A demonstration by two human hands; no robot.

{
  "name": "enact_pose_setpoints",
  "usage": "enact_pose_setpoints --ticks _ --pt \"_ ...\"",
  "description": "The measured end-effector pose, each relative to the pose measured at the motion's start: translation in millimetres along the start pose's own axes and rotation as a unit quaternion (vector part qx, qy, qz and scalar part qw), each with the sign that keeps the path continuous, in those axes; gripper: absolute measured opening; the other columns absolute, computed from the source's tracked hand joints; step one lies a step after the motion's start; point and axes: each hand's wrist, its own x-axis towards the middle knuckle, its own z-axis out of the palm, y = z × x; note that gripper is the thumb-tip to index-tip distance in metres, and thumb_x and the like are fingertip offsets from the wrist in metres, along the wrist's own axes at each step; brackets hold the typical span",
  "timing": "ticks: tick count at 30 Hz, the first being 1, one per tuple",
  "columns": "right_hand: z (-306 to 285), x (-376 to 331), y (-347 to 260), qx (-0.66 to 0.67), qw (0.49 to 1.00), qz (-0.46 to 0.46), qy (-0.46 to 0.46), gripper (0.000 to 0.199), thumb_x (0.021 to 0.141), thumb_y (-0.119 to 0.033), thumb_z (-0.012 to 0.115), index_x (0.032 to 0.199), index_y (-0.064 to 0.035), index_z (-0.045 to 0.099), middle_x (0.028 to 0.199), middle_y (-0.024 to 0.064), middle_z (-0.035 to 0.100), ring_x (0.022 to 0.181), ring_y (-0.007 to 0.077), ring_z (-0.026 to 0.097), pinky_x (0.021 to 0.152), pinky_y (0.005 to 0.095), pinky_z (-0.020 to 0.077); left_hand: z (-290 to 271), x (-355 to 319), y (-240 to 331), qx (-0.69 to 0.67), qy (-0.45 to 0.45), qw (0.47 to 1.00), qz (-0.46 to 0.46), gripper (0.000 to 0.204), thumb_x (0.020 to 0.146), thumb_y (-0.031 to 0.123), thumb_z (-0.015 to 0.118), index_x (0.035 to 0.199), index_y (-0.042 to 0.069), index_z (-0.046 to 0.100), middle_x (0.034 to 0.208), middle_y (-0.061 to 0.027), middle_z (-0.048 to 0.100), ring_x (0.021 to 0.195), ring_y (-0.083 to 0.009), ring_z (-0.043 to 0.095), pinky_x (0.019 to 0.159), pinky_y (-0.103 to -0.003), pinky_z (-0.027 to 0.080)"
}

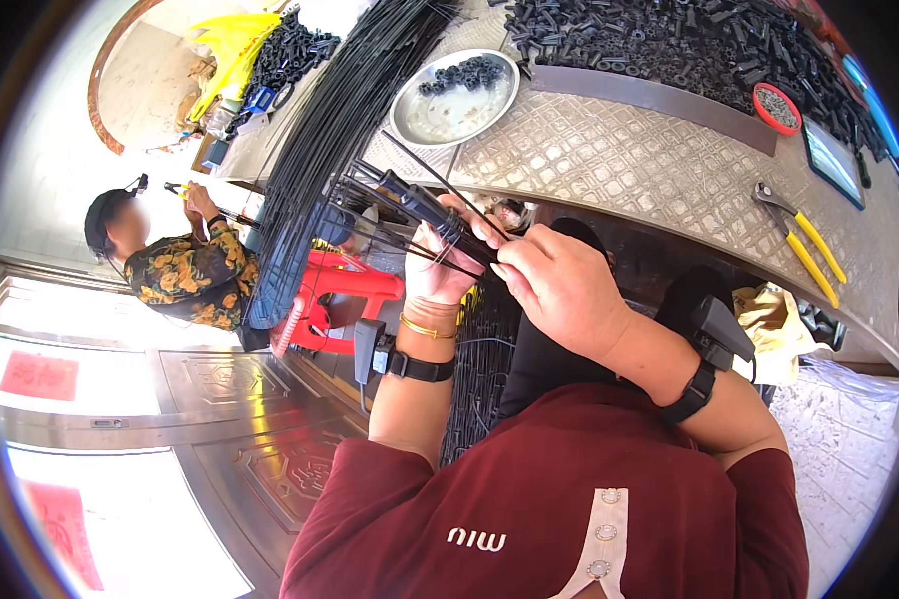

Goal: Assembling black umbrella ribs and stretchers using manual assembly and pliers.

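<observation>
1. Left hand [438,268]: fingers closed around a bundle of thin black rods [410,205], held raised in front of the chest, apparently so that the other hand can work at its near end.
2. Right hand [559,290]: thumb and fingertips pinched on the near end of the bundle, just beside the left hand; what they pinch exactly is too small to tell.
3. Bundle axis: its long axis runs from the hands up and to the left, the far end splaying into separate rods that point toward the table [619,170].
4. Supply, likely kept within reach: a long sheaf of black rods [345,100] lies across the table beside a metal bowl [454,100] of small black rings; a heap of black plastic parts [669,45] lies beyond.
5. Yellow-handled pliers [804,240] rest on the table to the right, well apart from both hands.
</observation>
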Motion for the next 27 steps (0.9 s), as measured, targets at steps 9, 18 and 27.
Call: enact_pose_setpoints --ticks 9,18,27 --pt "-0.4 1.5 -0.5 -0.015 1.0 0.003 0.0 0.016 0.079 -0.016 0.063 0.089 -0.0062 0.054 0.074 0.0073 0.052 0.064 0.0256 0.057 0.056 0.0358 0.0465 -5.1 -0.7 -0.5 -0.011 -0.002 1.0 0.002 0.042 0.086 0.034 0.06 0.114 0.005 0.049 0.091 -0.0185 0.061 0.089 -0.0335 0.058 0.082 -0.046 0.046" --pt "-8.6 9.6 7.1 -0.038 0.998 -0.006 0.042 0.013 0.079 -0.012 0.059 0.087 -0.0046 0.052 0.07 0.0088 0.055 0.063 0.027 0.057 0.056 0.0376 0.0471 37.6 11.4 4.6 0.151 0.033 0.988 0.013 0.039 0.078 0.018 0.071 0.108 0.0 0.055 0.096 -0.0171 0.061 0.09 -0.0261 0.061 0.083 -0.037 0.049" --pt "-22.8 20.4 4.1 -0.081 0.994 -0.053 0.057 0.013 0.074 -0.01 0.06 0.077 -0.0046 0.049 0.063 0.0088 0.054 0.061 0.0267 0.058 0.057 0.038 0.0462 65.3 8.0 6.6 0.328 0.101 0.937 0.068 0.039 0.074 0.01 0.074 0.106 -0.005 0.058 0.092 -0.0125 0.066 0.087 -0.0203 0.063 0.082 -0.031 0.049"
